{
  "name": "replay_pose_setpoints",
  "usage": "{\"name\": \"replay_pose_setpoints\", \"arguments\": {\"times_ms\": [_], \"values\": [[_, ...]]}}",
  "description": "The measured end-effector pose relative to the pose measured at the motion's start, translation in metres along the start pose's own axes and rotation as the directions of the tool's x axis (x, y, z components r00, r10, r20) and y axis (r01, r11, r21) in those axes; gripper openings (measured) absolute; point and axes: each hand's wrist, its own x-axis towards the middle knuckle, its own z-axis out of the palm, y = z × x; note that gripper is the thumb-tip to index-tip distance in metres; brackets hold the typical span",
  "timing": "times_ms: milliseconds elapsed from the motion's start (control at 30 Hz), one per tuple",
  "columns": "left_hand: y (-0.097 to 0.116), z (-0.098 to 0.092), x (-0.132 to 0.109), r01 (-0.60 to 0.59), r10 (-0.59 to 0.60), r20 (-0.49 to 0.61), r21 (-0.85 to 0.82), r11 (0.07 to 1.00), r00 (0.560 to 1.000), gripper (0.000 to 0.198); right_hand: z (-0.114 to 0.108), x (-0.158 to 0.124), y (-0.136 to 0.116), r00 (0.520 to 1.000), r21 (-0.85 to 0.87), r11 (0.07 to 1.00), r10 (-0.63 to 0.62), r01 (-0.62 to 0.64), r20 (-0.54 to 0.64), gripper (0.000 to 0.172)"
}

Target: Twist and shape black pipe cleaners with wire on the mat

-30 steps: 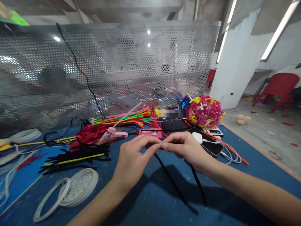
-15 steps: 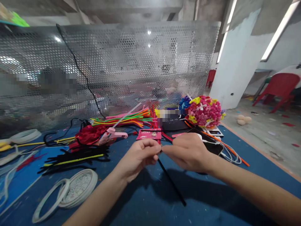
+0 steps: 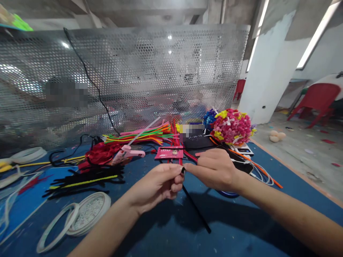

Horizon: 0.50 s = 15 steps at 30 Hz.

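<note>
My left hand (image 3: 164,180) pinches a dark, fuzzy tip between thumb and forefinger, near the middle of the view. It looks like the end of a black pipe cleaner (image 3: 197,208), whose straight length slants down to the right below my fingers. The join behind the fingers is hidden. My right hand (image 3: 214,169) is curled, with its forefinger and thumb region meeting the same tip from the right. Just beyond the hands lies a pink packet (image 3: 169,152) with a thin black strip across it.
A pink glue gun (image 3: 128,152), black pipe cleaners (image 3: 83,181) and white rolls (image 3: 92,214) are on the left. Colourful pipe cleaners (image 3: 144,134), a dark timer display (image 3: 197,141) and a pink flower bouquet (image 3: 232,126) stand farther back. A white cable (image 3: 264,178) curls at right.
The black tip now shows more between my fingertips. My left hand's lower fingers have shifted slightly down, and my right hand has tilted a little. The straight length has moved slightly.
</note>
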Motion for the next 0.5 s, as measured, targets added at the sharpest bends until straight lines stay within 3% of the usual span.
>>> {"name": "replay_pose_setpoints", "arguments": {"times_ms": [33, 100, 200, 267, 333, 400, 433, 500], "values": [[0.0004, 0.0008, 0.0, -0.024, 0.025, -0.024, 0.025, 0.999, 0.999, 0.027, 0.0002, -0.0003, 0.0009, 1.0, 0.003, 1.0, 0.015, -0.015, 0.007, 0.018], [0.0009, 0.003, -0.0011, -0.173, 0.214, -0.134, 0.266, 0.948, 0.968, 0.021, 0.0002, 0.0, 0.001, 0.989, 0.066, 0.987, 0.141, -0.143, 0.041, 0.017], [-0.0006, 0.0047, -0.0041, -0.293, 0.54, -0.151, 0.705, 0.646, 0.828, 0.008, -0.0006, 0.0012, -0.001, 0.957, 0.179, 0.94, 0.282, -0.29, 0.069, 0.016], [-0.0038, 0.0034, -0.0059, -0.307, 0.664, -0.065, 0.85, 0.428, 0.745, 0.01, -0.0014, 0.0016, -0.0022, 0.958, 0.185, 0.94, 0.277, -0.285, 0.069, 0.016], [-0.0075, 0.0016, -0.007, -0.32, 0.731, 0.018, 0.906, 0.277, 0.682, 0.014, -0.0023, 0.0016, -0.0029, 0.965, 0.15, 0.954, 0.253, -0.26, 0.064, 0.016], [-0.0091, 0.0016, -0.0076, -0.326, 0.755, 0.039, 0.916, 0.235, 0.655, 0.016, -0.003, 0.0017, -0.0029, 0.972, 0.123, 0.965, 0.229, -0.233, 0.046, 0.015], [-0.0086, 0.0025, -0.0078, -0.323, 0.752, 0.015, 0.908, 0.266, 0.659, 0.016, -0.0032, 0.0018, -0.0028, 0.976, 0.112, 0.969, 0.216, -0.218, 0.032, 0.015], [-0.0055, 0.0053, -0.0077, -0.314, 0.699, -0.098, 0.843, 0.437, 0.708, 0.013, -0.0033, 0.0021, -0.0025, 0.983, 0.079, 0.98, 0.182, -0.181, -0.003, 0.016]]}}
